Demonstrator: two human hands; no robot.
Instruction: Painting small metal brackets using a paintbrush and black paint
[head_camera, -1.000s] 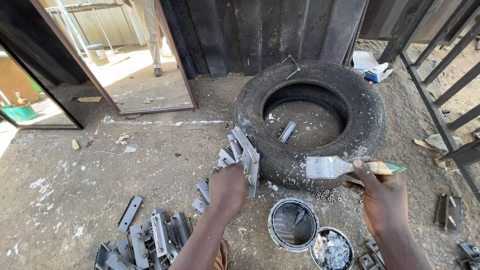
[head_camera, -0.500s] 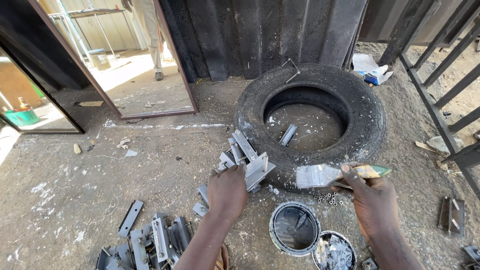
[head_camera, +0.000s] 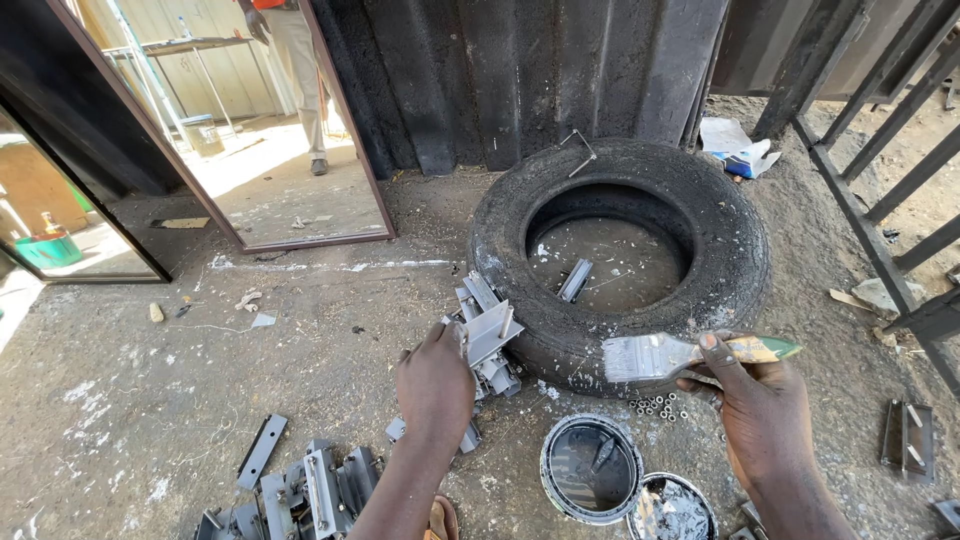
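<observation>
A tyre (head_camera: 620, 255) lies flat on the ground (head_camera: 150, 420) right of the frame's centre, with a metal bracket (head_camera: 575, 280) lying inside its ring. More metal pieces (head_camera: 480, 335) lean against the tyre's lower left edge, where the left hand (head_camera: 435, 385) grips one. The right hand (head_camera: 760, 410), lower right, holds a paintbrush (head_camera: 665, 355) just below the tyre's lower edge. Between the hands, at the bottom edge, sit two paint tins (head_camera: 592, 468) side by side. Loose nuts (head_camera: 660, 408) lie between the tins and the tyre. A heap of brackets (head_camera: 300, 490) fills the lower left. Behind the tyre stands a corrugated wall (head_camera: 540, 70); a doorway (head_camera: 260, 130) opens upper left, railings (head_camera: 880, 150) upper right.
</observation>
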